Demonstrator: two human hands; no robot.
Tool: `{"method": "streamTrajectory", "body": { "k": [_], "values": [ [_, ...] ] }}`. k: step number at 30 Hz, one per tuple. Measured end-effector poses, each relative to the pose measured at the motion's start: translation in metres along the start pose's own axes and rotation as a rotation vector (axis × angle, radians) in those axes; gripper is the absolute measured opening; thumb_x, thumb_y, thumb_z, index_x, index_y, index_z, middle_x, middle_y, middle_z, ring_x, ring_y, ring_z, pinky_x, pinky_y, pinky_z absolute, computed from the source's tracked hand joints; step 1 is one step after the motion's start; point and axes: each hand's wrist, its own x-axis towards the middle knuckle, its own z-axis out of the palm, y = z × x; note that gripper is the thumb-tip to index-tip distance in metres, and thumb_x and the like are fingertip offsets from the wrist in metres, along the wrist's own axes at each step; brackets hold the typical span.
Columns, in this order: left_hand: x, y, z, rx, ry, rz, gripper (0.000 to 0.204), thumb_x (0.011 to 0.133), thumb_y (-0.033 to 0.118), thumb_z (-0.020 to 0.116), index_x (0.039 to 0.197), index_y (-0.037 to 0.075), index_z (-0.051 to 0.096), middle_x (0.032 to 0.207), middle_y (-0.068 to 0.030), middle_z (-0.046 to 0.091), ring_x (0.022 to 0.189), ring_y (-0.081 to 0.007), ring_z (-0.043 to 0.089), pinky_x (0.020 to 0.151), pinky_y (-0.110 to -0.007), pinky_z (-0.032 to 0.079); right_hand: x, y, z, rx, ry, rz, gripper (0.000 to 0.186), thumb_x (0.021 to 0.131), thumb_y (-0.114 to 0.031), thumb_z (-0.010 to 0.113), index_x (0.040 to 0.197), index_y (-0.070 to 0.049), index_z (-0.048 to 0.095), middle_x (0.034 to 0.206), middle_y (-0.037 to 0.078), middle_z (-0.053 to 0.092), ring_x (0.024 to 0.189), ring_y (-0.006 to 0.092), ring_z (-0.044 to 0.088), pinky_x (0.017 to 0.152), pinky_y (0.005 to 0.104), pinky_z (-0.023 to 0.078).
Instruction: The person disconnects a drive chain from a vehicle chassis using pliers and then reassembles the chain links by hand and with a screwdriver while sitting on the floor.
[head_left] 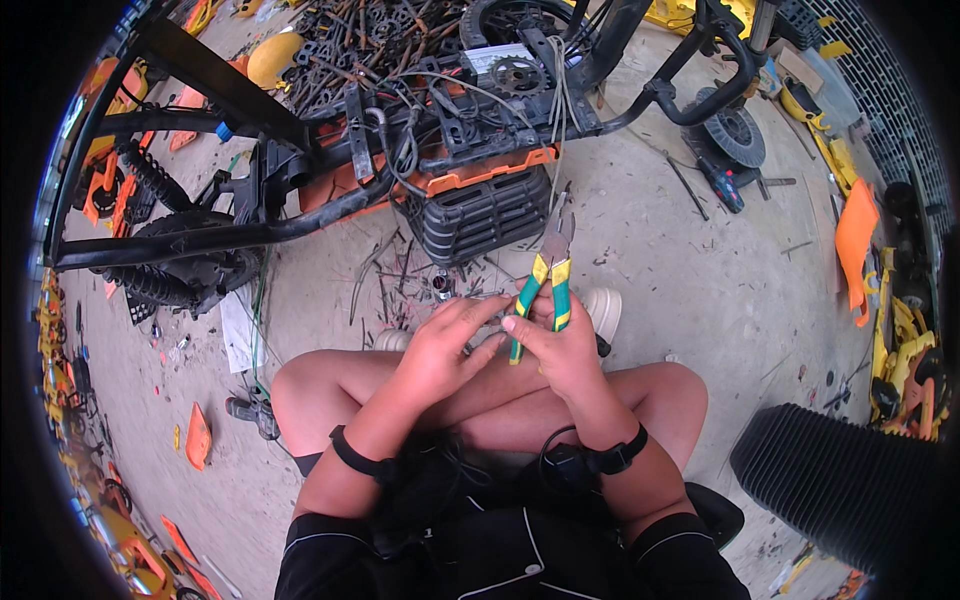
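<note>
A pair of pliers (556, 245) with green and yellow handles is in my right hand (568, 350). The jaws point away from me and the handles are slightly spread. My left hand (445, 350) is just to the left, its fingers curled toward the thumb and close to the pliers' left handle. Whatever lies between those fingers is too small to make out. Beyond both hands stands a black tubular vehicle frame (300, 228), with loose cables (405, 150) and a black ribbed box (480, 218) under an orange strip.
Rusty metal parts (370, 50) are heaped behind the frame. A cordless drill (728, 190) lies at the far right beside a grey round spool (735, 138). A black ribbed object (830, 480) stands at my right. Orange panels (857, 250) and small scraps litter the concrete floor.
</note>
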Motion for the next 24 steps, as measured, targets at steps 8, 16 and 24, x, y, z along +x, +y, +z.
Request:
{"method": "streamTrajectory", "body": {
  "k": [8,16,24],
  "values": [
    [-0.002,0.000,0.015,-0.052,0.078,-0.006,0.057,0.081,0.007,0.074,0.134,0.008,0.055,0.111,-0.0168,0.067,0.099,-0.0372,0.066,0.083,-0.041,0.057,0.000,0.002,0.002,-0.106,0.022,-0.053,0.032,0.087,0.000,0.075,0.114,-0.001,0.057,0.092,0.001,0.066,0.077,0.0052,0.059,0.067,0.0230,0.051],
    [-0.003,0.001,0.008,0.178,0.081,0.025,0.050,0.083,0.013,0.073,0.131,0.010,0.059,0.103,-0.0122,0.066,0.088,-0.0330,0.067,0.074,-0.041,0.058,0.000,0.003,-0.001,-0.201,0.067,-0.073,0.030,0.086,-0.003,0.076,0.110,-0.001,0.058,0.085,0.000,0.064,0.075,0.0056,0.058,0.065,0.0237,0.050],
    [-0.002,-0.001,0.004,0.260,0.071,0.090,0.046,0.084,0.009,0.070,0.129,0.007,0.061,0.101,-0.0125,0.064,0.092,-0.0332,0.065,0.076,-0.039,0.057,0.000,0.000,-0.003,-0.109,0.095,0.006,0.044,0.087,0.008,0.071,0.127,0.005,0.054,0.108,0.009,0.067,0.101,0.0146,0.065,0.090,0.0285,0.053]
  ]
}}
